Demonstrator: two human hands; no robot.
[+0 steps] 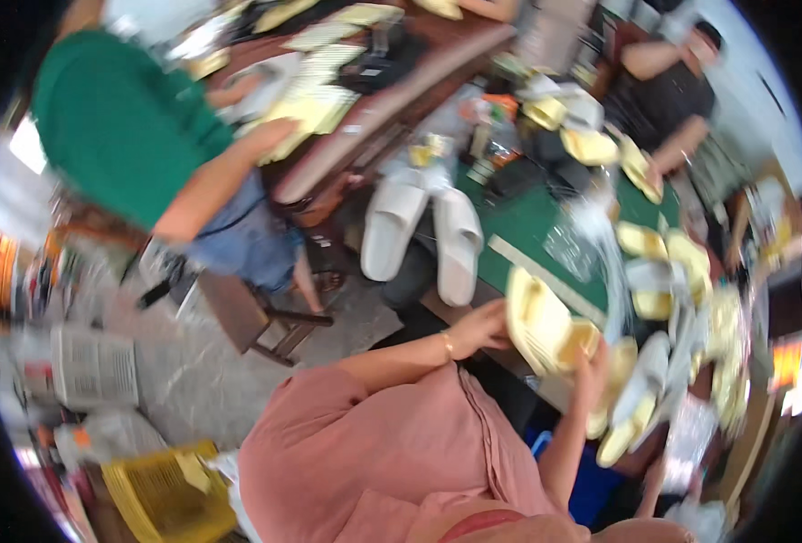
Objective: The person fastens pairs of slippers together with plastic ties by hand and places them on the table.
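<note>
Between my two hands is a pale yellow slipper (538, 319), tilted up over the near edge of the green-topped table. Blur leaves it unclear whether this is one slipper or two held together. My left hand (479, 329), with a bracelet at the wrist, is closed on its left edge. At the lower right end, my right hand (589, 369) grips it, fingers partly hidden. Just beyond my left hand, a white slipper (393, 222) and a second white slipper (458, 246) rest side by side, toes toward me.
Clear plastic bags (574, 240) lie on the green tabletop (523, 226). Grey and yellow slippers (650, 362) pile up at the right. A person in green (120, 136) works at the far-left table, another in black (668, 100) at far right. A wooden stool (251, 312) and yellow basket (167, 498) stand left.
</note>
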